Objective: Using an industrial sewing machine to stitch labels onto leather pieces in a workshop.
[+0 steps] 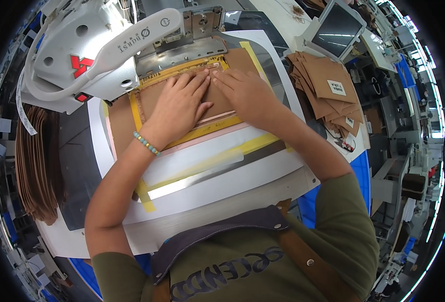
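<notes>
My left hand lies flat with its fingers stretched out on a brown leather-like panel. My right hand rests on the panel's right part, fingers extended and pointing toward the left fingertips. Both sets of fingertips are close together near the panel's far edge. Around the panel runs a rectangular frame with yellow tape, bearing handwritten marks. The hands hide part of the panel and frame. Just beyond the frame is the metal clamp plate of a white sewing machine.
A white sheet with yellow tape strips and a shiny metal strip lies under the frame. Brown panels stand in a row at the left. Brown pieces with white labels are piled at the right, near a screen.
</notes>
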A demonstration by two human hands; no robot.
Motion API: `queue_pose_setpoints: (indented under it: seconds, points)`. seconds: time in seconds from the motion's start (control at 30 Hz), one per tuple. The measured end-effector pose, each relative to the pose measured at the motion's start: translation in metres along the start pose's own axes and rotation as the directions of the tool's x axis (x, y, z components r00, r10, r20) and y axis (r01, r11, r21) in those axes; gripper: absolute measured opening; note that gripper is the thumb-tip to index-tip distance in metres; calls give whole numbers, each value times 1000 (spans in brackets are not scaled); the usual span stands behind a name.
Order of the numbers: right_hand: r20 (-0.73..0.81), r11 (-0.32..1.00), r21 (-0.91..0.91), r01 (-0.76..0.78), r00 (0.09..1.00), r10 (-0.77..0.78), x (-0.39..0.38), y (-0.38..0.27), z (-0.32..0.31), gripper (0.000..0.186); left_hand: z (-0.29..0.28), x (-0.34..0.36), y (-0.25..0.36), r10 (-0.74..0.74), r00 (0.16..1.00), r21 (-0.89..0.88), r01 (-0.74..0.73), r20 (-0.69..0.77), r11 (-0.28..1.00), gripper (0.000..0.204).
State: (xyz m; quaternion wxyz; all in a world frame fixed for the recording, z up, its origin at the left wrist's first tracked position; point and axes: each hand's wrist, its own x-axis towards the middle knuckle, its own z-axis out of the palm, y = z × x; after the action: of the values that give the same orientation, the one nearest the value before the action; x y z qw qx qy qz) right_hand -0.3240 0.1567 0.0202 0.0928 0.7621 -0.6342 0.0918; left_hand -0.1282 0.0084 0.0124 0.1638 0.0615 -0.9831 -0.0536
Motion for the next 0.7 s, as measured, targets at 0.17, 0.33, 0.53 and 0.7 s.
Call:
queue_pose_setpoints:
  seconds: [0.17,0.33,0.53,0.7]
  points:
    - [-56,995,-99,6,998,-12,1,-7,6,49,1,-2,-2,3,1000,-4,-3,-8,1000,59]
    - [-107,996,-84,22,994,-31,6,1,11,45,-4,-2,-4,-12,1000,-141,13,7,990,60]
    - [-123,949,283,-135,977,176,10,11,-9,38,1,-8,-5,-29,999,-147,24,-30,989,58]
    - [-224,921,323,-218,928,298,1,39,-13,42,-4,-6,4,-90,993,-202,73,-78,977,57]
